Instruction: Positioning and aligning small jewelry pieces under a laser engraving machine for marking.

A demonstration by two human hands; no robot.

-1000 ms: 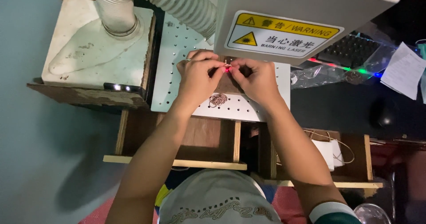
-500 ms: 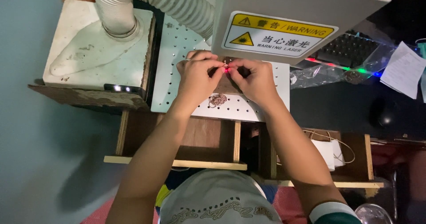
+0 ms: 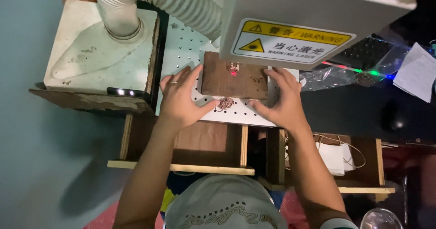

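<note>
A brown wooden block (image 3: 234, 81) lies on the white perforated work plate (image 3: 181, 52) under a grey laser machine head (image 3: 313, 15). A small metal piece (image 3: 234, 67) rests on the block's top with a red light dot on it. My left hand (image 3: 180, 97) lies flat with fingers spread, its thumb touching the block's left lower corner. My right hand (image 3: 280, 99) is spread against the block's right side. A small coil of copper-coloured wire (image 3: 225, 103) sits on the plate between my thumbs.
A white ribbed hose (image 3: 168, 2) runs to a pale box (image 3: 100, 56) at the left. Wooden shelves (image 3: 181, 165) sit below the plate. A keyboard under plastic film (image 3: 363, 56), papers (image 3: 420, 72) and a dark table are at the right.
Both hands have let go of the small piece they pinched together and moved apart to the block's sides. The block's top and the small piece are now uncovered.
</note>
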